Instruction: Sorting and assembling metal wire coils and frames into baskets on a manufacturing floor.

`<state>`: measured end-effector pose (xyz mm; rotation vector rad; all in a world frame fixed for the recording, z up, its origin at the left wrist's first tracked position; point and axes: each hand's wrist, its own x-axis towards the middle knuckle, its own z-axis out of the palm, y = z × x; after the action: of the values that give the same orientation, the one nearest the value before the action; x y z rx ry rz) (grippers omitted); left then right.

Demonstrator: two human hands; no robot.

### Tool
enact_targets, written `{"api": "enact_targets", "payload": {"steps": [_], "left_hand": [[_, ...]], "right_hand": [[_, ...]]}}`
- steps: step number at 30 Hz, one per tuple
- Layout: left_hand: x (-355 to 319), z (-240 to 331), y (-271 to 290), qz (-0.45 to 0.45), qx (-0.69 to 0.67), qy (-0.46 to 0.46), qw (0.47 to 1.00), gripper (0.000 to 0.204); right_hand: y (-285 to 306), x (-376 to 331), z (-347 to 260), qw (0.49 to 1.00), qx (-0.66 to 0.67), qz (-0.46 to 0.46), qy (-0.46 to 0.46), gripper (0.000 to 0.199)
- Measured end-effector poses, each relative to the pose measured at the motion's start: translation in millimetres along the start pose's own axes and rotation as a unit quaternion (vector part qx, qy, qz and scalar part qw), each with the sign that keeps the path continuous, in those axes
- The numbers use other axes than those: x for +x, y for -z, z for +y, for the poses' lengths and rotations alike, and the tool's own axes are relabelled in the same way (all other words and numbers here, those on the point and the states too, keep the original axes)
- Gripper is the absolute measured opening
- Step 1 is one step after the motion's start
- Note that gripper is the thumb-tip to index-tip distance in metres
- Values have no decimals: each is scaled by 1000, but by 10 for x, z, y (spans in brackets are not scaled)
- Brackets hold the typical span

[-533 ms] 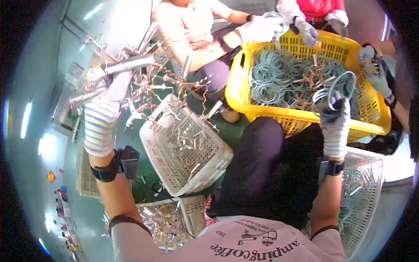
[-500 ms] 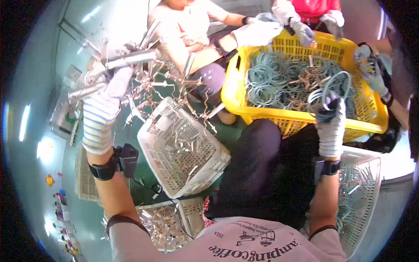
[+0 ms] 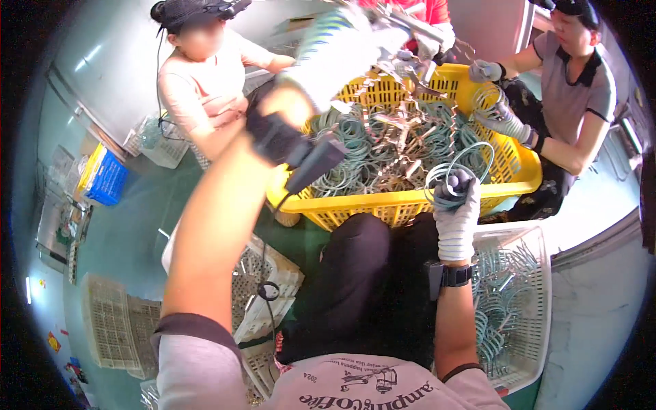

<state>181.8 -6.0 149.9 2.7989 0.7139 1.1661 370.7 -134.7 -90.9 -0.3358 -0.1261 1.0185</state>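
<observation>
A worker in striped knit gloves is sorting wire parts over a green floor (image 3: 157, 205), seen from the worker's own head. Nearest, beside the worker's right knee, a white slotted basket (image 3: 540, 301) is holding loose pale-green wire coils. Just above it, the right hand (image 3: 456, 205) is gripping a pale-green wire ring (image 3: 456, 171), its fingers (image 3: 447, 195) curled tight around the loops at the near rim of a yellow plastic crate (image 3: 383, 208). The crate is brimming with more green rings tangled among bare metal clips (image 3: 403, 130). The left hand (image 3: 335, 44) is reaching up over the crate's far left corner; blur is hiding its fingers, so how far they are spread cannot be told, though a metal rod (image 3: 417, 24) is lying against the glove. A white basket (image 3: 273, 280) is sitting on the floor by the left knee. Across the crate, a seated person's gloved hands (image 3: 502, 116) are working a coil, while another person is sitting at the far left beside a blue box (image 3: 102, 178).
</observation>
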Motion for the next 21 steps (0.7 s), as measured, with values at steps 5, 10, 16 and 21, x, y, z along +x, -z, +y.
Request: {"api": "enact_targets", "payload": {"steps": [5,10,16,21], "left_hand": [[447,-863,-1173,-179,147,20,973,48],[170,-447,-1183,-311,14,169,935,77],[-461,-568,-494,-294,-118,217,923,40],[-1492,-514,693,-195,-234,335,892,31]], "right_hand": [[-33,7,91,999,15,33,5,29],[59,14,-50,999,22,28,5,33],[-54,-24,4,999,-16,50,8,33],[-152,-25,143,995,-71,-60,30,26]]}}
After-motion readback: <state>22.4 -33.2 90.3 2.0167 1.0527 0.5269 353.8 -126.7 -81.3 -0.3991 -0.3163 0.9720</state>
